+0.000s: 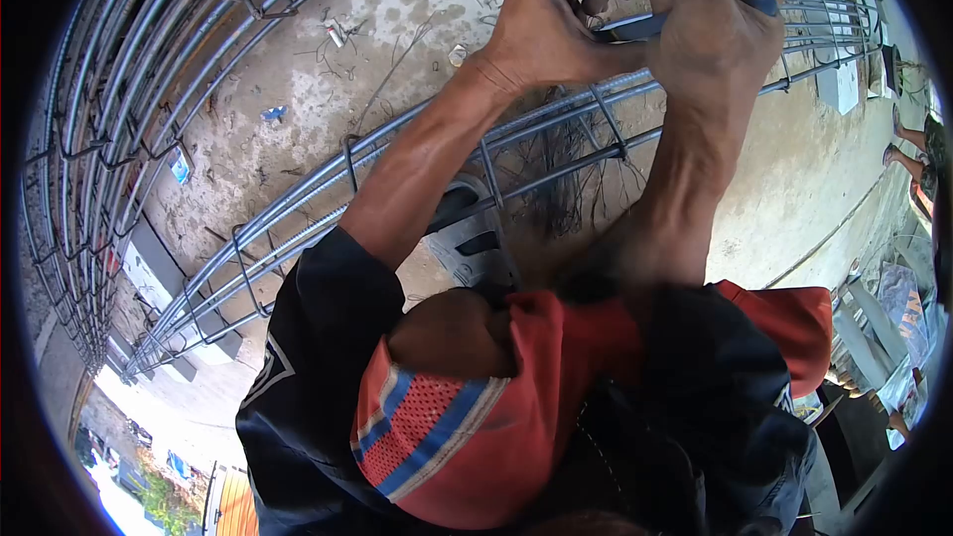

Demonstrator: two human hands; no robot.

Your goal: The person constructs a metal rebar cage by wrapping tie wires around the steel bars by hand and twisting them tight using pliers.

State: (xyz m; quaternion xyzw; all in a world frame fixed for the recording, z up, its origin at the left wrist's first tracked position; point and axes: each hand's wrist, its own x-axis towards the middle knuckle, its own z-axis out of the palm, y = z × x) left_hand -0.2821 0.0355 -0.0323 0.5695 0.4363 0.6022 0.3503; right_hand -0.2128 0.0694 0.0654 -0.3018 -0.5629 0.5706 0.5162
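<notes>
My left hand [546, 30] and my right hand [717, 35] are raised close together at the top of the head view. Both are closed around a dark blue-grey, strip-like piece [635, 29]. Another dark length crosses the fingers of my left hand; whether it belongs to the same piece is hidden. Below my wrists runs a long rebar cage [298, 201] with square stirrups. A bunch of thin dark tie wires [568, 164] hangs beside the cage between my forearms. One sandalled foot [472, 243] shows under the bars.
Several more rebar cages [129, 69] are stacked at the left. Grey blocks [179, 283] stand under the cage's near-left end, and another block [839, 60] is at upper right. Wire scraps litter the concrete floor [397, 0]. At the right edge is another person [928, 164].
</notes>
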